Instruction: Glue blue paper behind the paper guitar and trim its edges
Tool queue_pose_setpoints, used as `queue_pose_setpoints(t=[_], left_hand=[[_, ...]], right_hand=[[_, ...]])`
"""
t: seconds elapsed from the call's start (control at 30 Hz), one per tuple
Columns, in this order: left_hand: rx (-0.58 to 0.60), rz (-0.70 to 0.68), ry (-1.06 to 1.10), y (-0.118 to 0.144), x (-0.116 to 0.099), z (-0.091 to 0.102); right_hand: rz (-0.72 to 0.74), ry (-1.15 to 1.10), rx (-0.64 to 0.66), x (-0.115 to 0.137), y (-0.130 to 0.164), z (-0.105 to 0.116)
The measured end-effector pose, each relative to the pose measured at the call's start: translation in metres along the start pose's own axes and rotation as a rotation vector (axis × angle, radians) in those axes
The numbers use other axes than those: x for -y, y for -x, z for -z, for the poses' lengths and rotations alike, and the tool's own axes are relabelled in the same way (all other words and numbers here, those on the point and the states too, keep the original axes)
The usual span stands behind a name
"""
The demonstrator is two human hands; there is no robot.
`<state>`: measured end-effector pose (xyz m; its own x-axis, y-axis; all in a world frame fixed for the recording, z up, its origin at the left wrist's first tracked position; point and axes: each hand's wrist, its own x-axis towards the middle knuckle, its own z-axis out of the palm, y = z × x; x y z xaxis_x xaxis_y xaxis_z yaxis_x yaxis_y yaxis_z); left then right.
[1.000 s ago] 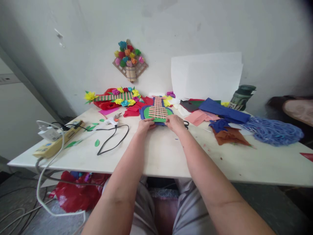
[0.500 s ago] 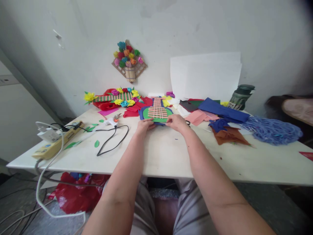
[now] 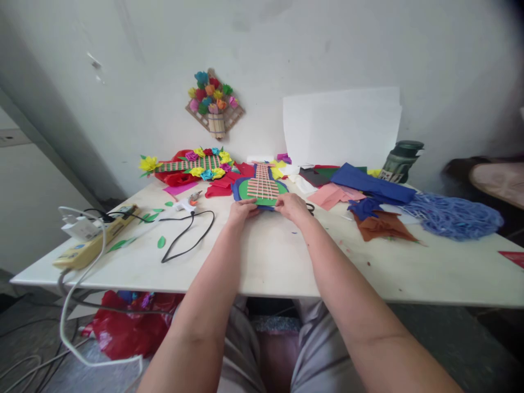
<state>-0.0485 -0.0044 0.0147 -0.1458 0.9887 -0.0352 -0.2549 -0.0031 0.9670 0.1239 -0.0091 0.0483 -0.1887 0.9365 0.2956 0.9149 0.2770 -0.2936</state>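
A guitar-shaped craft (image 3: pixel 262 201) lies flat on the table, green on its face with blue paper around the rim and rows of thin pinkish sticks crossed by pale strings. At its near left edge my left hand (image 3: pixel 244 209) is closed, fingers on top and thumb side toward the middle. My right hand (image 3: pixel 292 206) pinches the near right edge of the same craft, its fingertips bent together on the blue paper. Partly behind my right wrist are the black handles of scissors (image 3: pixel 311 208).
A flower-trimmed guitar craft (image 3: pixel 188 164) lies back left. Nearer are a glue gun (image 3: pixel 187 203) with a looped cord and a power strip (image 3: pixel 88 244). To the right are blue paper (image 3: pixel 372 184), brown paper (image 3: pixel 380 225), blue yarn (image 3: pixel 454 215) and a green bottle (image 3: pixel 401 162).
My right hand has shifted slightly left along the craft's near edge. My left hand stays in place on it. The camera view has moved a little.
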Motion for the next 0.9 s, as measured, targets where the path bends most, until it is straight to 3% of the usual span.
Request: queue_pose_setpoints(t=[0.27,0.6,0.9], left_hand=[[0.018,-0.009,0.024,0.0,0.0,0.001],[0.007,0.005,0.067,-0.003,0.0,0.003],[0.013,-0.018,0.069,0.001,-0.002,0.0]], right_hand=[[-0.047,0.058,-0.015,0.001,0.002,0.001],[-0.004,0.045,0.004,-0.01,0.004,0.018],[0.089,0.019,-0.076,0.007,0.002,0.004]])
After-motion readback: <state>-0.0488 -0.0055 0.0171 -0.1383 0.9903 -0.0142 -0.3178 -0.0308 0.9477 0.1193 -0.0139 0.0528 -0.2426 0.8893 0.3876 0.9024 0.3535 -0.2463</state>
